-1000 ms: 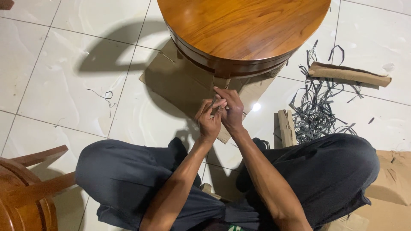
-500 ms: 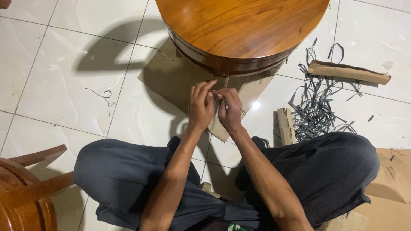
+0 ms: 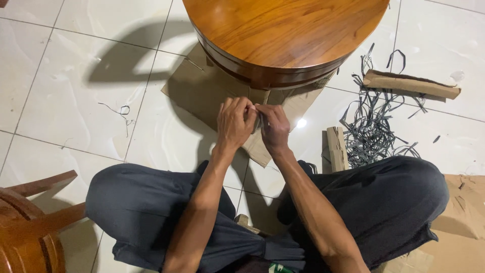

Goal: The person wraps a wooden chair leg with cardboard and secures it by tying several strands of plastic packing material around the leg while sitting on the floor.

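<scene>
I sit cross-legged on a tiled floor in front of a round wooden table point(image 3: 288, 30). My left hand point(image 3: 235, 121) and my right hand point(image 3: 274, 126) meet fingertip to fingertip just below the table's rim, over a sheet of brown cardboard point(image 3: 202, 91) that lies under the table. Both hands have their fingers curled and pinched on a small pale piece between them, mostly hidden by the fingers. The table's short wooden leg point(image 3: 258, 95) stands right behind the fingertips.
A tangle of grey plastic straps point(image 3: 374, 131) lies to the right, with a rolled cardboard piece point(image 3: 411, 85) and a small wooden block point(image 3: 336, 148). More cardboard point(image 3: 462, 202) lies at the right edge. Part of a wooden chair point(image 3: 30, 222) is at the lower left.
Both hands have moved forward towards the table's base and closed tighter together; the right hand's fingers, spread a second ago, are now curled.
</scene>
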